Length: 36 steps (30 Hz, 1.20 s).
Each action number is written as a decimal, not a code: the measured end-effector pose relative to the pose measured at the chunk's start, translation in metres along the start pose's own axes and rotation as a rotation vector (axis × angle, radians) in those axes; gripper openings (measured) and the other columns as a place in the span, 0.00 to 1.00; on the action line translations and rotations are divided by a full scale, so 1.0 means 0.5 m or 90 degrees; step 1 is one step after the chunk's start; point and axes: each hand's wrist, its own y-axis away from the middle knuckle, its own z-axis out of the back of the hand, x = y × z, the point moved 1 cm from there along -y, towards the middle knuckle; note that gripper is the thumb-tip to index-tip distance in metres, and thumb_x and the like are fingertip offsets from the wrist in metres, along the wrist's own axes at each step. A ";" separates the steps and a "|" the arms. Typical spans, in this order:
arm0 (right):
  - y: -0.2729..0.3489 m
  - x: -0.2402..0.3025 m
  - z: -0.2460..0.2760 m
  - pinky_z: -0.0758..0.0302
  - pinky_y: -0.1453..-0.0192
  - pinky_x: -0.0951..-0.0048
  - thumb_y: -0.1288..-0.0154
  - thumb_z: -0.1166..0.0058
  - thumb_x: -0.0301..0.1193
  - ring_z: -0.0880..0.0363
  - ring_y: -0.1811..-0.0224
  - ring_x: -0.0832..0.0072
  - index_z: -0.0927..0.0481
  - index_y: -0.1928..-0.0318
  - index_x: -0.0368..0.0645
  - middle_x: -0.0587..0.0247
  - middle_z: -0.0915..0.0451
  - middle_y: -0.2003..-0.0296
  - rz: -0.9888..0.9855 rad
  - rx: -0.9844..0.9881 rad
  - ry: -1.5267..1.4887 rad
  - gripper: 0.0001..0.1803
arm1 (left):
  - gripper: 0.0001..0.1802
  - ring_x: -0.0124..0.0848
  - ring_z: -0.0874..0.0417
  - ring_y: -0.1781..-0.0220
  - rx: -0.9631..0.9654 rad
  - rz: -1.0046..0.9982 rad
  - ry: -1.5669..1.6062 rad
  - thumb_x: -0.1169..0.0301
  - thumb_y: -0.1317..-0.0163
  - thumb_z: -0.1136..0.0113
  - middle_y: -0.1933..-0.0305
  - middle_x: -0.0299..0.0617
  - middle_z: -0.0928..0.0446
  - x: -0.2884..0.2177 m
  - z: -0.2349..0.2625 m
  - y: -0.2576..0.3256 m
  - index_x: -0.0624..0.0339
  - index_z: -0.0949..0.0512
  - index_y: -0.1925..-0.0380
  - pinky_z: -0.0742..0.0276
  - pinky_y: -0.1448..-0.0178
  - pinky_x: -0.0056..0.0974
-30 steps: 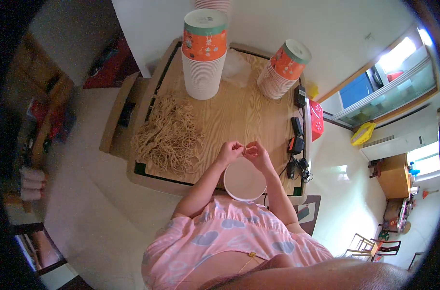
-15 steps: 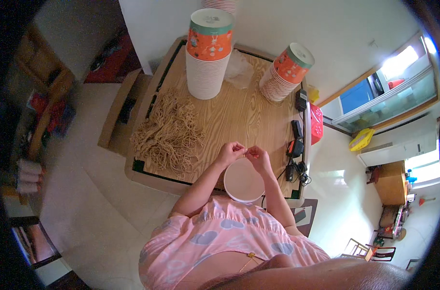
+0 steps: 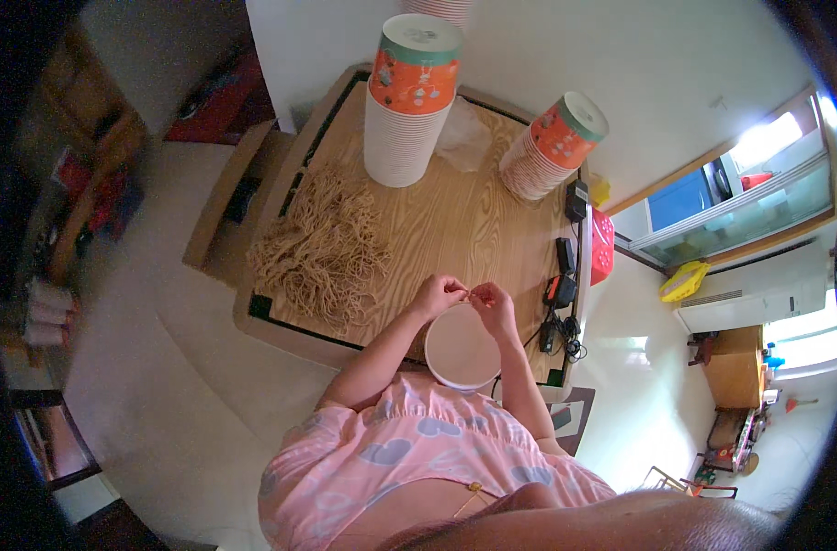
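The white paper bucket (image 3: 463, 351), in the head view, sits mouth up at the near edge of the worktop (image 3: 441, 230), between the forearms and close against the patterned dress (image 3: 437, 427). It is probably kept there so the body can steady it, leaving both hands free over the far rim. The left hand (image 3: 443, 295) and right hand (image 3: 495, 308) meet there, the fingers of each drawn together at the tips — whether something thin is clamped between them I cannot tell.

The heap of tan twine (image 3: 322, 253) lies loose on the left, likely to be within easy reach. Beyond it, a tall stack of buckets (image 3: 405, 142) and a shorter stack (image 3: 549, 151) stand base up and nested, which would save room and keep them steady. Black adapters (image 3: 559, 291) and their cables lie along the right edge, apart from the twine.

Hard to make out: the fingertips are tiny and cover each other, the near bucket's outer wall is out of sight, and what bears its weight — worktop or lap — is hidden. A further stack (image 3: 441, 9) is cut off at the top.
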 end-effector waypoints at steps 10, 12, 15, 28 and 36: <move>0.007 0.007 0.006 0.28 0.67 0.75 0.49 0.45 0.25 0.25 0.72 0.79 0.23 0.70 0.37 0.61 0.21 0.75 -0.030 0.041 0.028 0.05 | 0.05 0.21 0.24 0.73 -0.037 -0.003 -0.015 0.72 0.48 0.41 0.76 0.35 0.23 0.018 -0.001 0.000 0.64 0.22 0.74 0.27 0.68 0.28; 0.007 -0.003 0.003 0.28 0.66 0.75 0.49 0.45 0.25 0.25 0.72 0.79 0.23 0.69 0.37 0.61 0.21 0.76 -0.049 0.039 0.022 0.06 | 0.06 0.22 0.24 0.71 -0.031 0.038 -0.009 0.72 0.49 0.41 0.73 0.36 0.22 0.037 0.001 -0.002 0.64 0.22 0.72 0.27 0.66 0.28; 0.008 -0.027 0.010 0.28 0.66 0.76 0.48 0.44 0.25 0.25 0.71 0.79 0.22 0.69 0.37 0.62 0.21 0.75 -0.039 0.013 0.002 0.05 | 0.07 0.23 0.23 0.69 -0.008 -0.016 -0.023 0.73 0.48 0.41 0.70 0.38 0.21 0.014 -0.006 0.002 0.64 0.22 0.70 0.27 0.65 0.29; 0.019 0.017 0.010 0.30 0.67 0.80 0.48 0.45 0.23 0.26 0.73 0.84 0.22 0.70 0.38 0.67 0.22 0.76 -0.004 0.004 0.003 0.03 | 0.07 0.26 0.22 0.75 -0.005 -0.062 -0.208 0.71 0.53 0.39 0.76 0.41 0.21 -0.035 -0.003 0.010 0.63 0.22 0.75 0.26 0.68 0.33; 0.012 0.007 0.004 0.28 0.67 0.74 0.50 0.44 0.26 0.23 0.72 0.77 0.21 0.70 0.39 0.60 0.21 0.76 0.003 0.002 0.045 0.05 | 0.07 0.30 0.21 0.76 -0.008 -0.070 -0.253 0.70 0.55 0.39 0.77 0.42 0.21 -0.051 0.018 0.012 0.61 0.22 0.77 0.26 0.69 0.34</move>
